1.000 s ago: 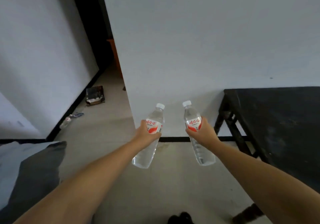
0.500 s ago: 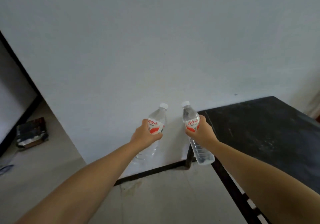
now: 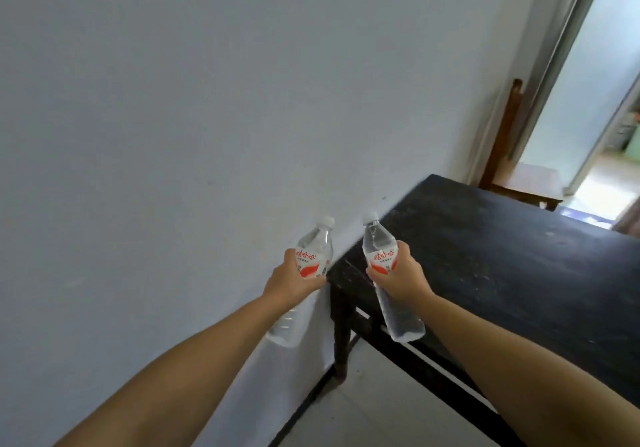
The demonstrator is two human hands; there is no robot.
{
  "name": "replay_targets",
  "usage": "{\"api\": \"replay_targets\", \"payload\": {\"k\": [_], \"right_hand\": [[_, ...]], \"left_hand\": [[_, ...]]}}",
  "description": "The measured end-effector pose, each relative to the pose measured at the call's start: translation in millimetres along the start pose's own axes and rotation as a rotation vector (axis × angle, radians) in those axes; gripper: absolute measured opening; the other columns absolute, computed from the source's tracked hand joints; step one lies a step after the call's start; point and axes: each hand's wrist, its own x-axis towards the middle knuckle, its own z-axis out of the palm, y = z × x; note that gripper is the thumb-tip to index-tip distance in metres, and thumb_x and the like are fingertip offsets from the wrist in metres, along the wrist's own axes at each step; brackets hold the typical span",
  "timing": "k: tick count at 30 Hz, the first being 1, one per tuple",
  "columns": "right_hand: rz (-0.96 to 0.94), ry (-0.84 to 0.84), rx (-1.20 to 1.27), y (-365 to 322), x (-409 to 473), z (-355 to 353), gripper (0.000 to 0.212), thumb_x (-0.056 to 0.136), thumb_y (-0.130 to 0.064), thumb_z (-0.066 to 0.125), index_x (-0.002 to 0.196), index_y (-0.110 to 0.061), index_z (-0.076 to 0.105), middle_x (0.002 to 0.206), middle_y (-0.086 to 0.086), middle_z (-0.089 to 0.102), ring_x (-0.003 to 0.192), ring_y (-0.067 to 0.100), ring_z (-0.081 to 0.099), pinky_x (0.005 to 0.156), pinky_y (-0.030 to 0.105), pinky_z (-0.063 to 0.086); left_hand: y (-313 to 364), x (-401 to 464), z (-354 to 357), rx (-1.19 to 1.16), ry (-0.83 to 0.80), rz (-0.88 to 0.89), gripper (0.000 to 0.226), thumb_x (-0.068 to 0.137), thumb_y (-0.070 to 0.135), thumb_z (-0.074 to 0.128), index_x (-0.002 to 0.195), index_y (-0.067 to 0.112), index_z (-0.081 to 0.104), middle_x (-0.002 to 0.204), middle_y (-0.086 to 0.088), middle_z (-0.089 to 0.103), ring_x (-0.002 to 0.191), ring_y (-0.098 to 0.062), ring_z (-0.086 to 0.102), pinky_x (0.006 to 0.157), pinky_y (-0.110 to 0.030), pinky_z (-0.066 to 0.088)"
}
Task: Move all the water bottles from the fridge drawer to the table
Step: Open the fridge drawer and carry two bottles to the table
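A matte black table (image 3: 502, 273) is standing against a plain white wall (image 3: 173, 100). Near its corner, the left hand (image 3: 289, 278) and right hand (image 3: 401, 278) are gripping 2 ribbed clear plastic water bottles (image 3: 313, 256) (image 3: 381, 251), both airborne.

A dark, almost black wooden table (image 3: 502, 273) stands on the right, its far long edge set against the pale wall. Its top is worn, with faint scratches and dusty grey scuffs across the middle. The near left corner rests on a turned dark leg (image 3: 341, 339) that goes down to a light tiled floor (image 3: 374, 408), and a dark rail runs along the near side under the top. A black skirting strip lines the foot of the wall on the left of the leg. Beyond the table's far right end, a brown wooden piece of furniture (image 3: 505, 155) stands on the floor by a bright doorway.
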Motion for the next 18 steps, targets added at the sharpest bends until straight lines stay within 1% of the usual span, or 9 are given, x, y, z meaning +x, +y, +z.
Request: {"api": "replay_targets", "payload": {"k": [3,5,7,10,12,15,18], "right_hand": [[0.062,0.122,0.058,1,16,-10,0.060,0.083,-0.022,0.073,0.130,-0.021,0.036,0.107,-0.001,0.059,0.087,0.011,0.059,0.068,0.022,0.047],[0.102,0.197,0.076,8,24,-16,0.062,0.082,-0.022,0.074,0.130,-0.021,0.035,0.106,0.000,0.059,0.090,0.014,0.060,0.071,0.025,0.047],[0.147,0.234,0.056,18,29,-26,0.063,0.081,-0.023,0.074,0.131,-0.021,0.036,0.105,0.000,0.059,0.090,0.015,0.060,0.070,0.025,0.047],[0.224,0.282,0.011,39,44,-45,0.063,0.080,-0.025,0.075,0.131,-0.020,0.037,0.105,0.001,0.061,0.090,0.016,0.061,0.070,0.024,0.048],[0.267,0.315,-0.004,53,56,-58,0.063,0.080,-0.025,0.076,0.130,-0.019,0.038,0.106,0.002,0.061,0.091,0.017,0.061,0.073,0.027,0.049],[0.311,0.381,0.000,78,90,-85,0.065,0.079,-0.026,0.077,0.129,-0.017,0.038,0.105,0.003,0.061,0.093,0.020,0.061,0.078,0.033,0.053],[0.329,0.410,0.006,93,130,-115,0.066,0.079,-0.026,0.077,0.130,-0.015,0.036,0.103,0.002,0.058,0.092,0.018,0.059,0.075,0.030,0.049]], "left_hand": [[22,45,4,-0.006,-0.087,0.080,0.067,0.081,0.039,0.070,0.132,0.022,0.030,0.115,0.000,0.051,0.097,-0.020,0.055,0.084,-0.034,0.051],[34,70,15,-0.008,-0.153,0.123,0.068,0.080,0.040,0.071,0.131,0.022,0.030,0.117,-0.001,0.052,0.101,-0.024,0.058,0.088,-0.039,0.053],[46,90,30,-0.005,-0.211,0.176,0.066,0.079,0.039,0.071,0.129,0.021,0.030,0.115,-0.001,0.052,0.104,-0.026,0.059,0.090,-0.041,0.053],[63,121,59,0.011,-0.289,0.238,0.063,0.079,0.038,0.072,0.125,0.019,0.032,0.111,0.002,0.052,0.101,-0.022,0.059,0.087,-0.036,0.053],[73,139,77,0.015,-0.323,0.266,0.060,0.080,0.037,0.072,0.122,0.019,0.033,0.109,0.002,0.052,0.097,-0.019,0.057,0.084,-0.031,0.052],[96,177,109,-0.009,-0.353,0.293,0.053,0.079,0.033,0.073,0.113,0.021,0.034,0.105,0.003,0.053,0.093,-0.016,0.055,0.081,-0.030,0.049],[126,217,136,-0.047,-0.354,0.307,0.050,0.079,0.032,0.073,0.110,0.023,0.035,0.106,0.003,0.053,0.094,-0.016,0.055,0.081,-0.029,0.046]]}}
